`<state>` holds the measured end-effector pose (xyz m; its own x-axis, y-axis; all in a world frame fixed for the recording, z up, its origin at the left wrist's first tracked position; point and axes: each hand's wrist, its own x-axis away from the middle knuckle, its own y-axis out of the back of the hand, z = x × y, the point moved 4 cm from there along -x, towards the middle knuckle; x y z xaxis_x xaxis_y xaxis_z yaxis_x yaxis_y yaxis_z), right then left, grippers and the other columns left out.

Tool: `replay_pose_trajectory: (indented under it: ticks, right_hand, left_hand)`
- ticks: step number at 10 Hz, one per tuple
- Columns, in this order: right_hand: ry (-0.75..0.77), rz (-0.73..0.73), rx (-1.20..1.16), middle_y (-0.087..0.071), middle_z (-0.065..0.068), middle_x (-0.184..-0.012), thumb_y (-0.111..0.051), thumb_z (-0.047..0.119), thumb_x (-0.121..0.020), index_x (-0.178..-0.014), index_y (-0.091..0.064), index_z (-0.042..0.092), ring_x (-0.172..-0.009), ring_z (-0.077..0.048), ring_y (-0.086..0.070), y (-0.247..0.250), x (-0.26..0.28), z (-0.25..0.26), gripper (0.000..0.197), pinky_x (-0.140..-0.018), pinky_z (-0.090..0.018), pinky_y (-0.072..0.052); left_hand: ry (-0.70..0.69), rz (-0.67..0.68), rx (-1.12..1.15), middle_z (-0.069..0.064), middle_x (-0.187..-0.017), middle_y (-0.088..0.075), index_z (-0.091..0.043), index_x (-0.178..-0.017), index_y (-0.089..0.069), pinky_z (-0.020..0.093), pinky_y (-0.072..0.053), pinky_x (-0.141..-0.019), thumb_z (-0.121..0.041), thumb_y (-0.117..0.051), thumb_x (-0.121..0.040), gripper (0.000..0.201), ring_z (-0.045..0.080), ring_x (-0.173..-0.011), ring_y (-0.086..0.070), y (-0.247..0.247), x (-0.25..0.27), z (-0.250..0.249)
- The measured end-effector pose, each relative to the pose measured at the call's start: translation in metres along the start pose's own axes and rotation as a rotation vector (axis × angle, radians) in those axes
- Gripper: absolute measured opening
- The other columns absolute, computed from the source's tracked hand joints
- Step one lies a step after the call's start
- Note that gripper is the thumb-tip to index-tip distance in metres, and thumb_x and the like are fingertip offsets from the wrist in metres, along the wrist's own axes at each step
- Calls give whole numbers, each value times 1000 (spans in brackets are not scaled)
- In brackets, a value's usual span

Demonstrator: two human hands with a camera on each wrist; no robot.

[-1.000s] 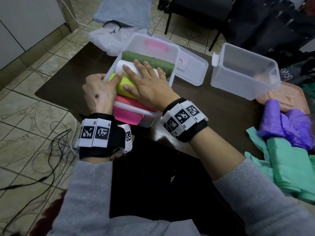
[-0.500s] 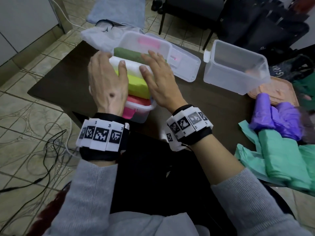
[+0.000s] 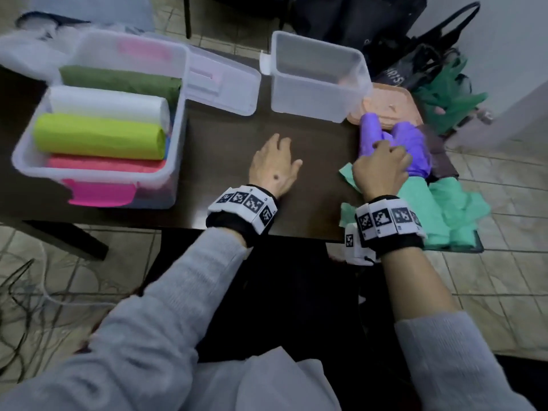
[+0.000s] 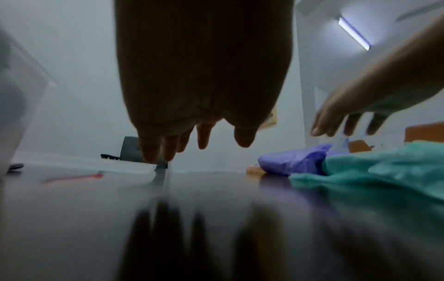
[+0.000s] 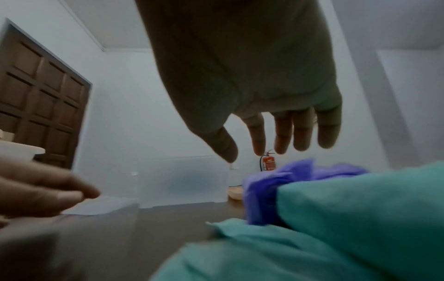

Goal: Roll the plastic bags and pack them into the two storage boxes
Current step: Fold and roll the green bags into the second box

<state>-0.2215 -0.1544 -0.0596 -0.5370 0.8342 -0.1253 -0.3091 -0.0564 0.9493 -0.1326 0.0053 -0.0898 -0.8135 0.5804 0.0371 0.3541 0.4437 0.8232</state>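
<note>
A clear storage box at the table's left holds rolled bags: dark green, white, yellow-green and pink. A second clear box stands empty at the back centre. My left hand hovers open over the bare tabletop between the boxes. My right hand reaches with spread, relaxed fingers just above a crumpled purple bag that lies on teal bags. It holds nothing.
The first box's lid lies open beside it. An orange lid sits behind the purple bag. Dark and green bags pile up past the table's right edge. White plastic lies at the far left. Cables trail on the tiled floor.
Both hands have left the rolls in the left box and moved right. The left now hovers over the table, the right above the purple bag. The view has swung right.
</note>
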Motion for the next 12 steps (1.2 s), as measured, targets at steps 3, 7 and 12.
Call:
replay_pose_trajectory:
  ticks: [3,7,12]
  right_hand:
    - [-199,179,186,-29,-22,-143,-52,27,-89,-136,-35,5,-132,-36,-26,-17,-2,-60,53,-104,-45,-28]
    - [-173,393,210,-45,-23,-133,-66,22,-79,-129,-43,3,-124,-40,-42,-10,-23,-61,58,-99,-44,-37]
    - [-30,450,139,-55,-17,-123,-66,17,-81,-122,-50,0,-114,-34,-53,-9,-4,-34,48,-87,-32,-41]
  left_hand:
    - [194,376,-193,10,-157,17,-20,-152,-1,53,3,-115,-49,-38,-97,73,29,-144,16,-31,-7,32]
    - [205,401,-181,7,-157,18,-23,-152,0,51,3,-114,-45,-43,-97,73,27,-144,18,-28,-6,32]
    - [193,434,-99,7,-158,14,-21,-152,-9,49,1,-117,-41,-48,-95,72,25,-145,14,-16,-5,35]
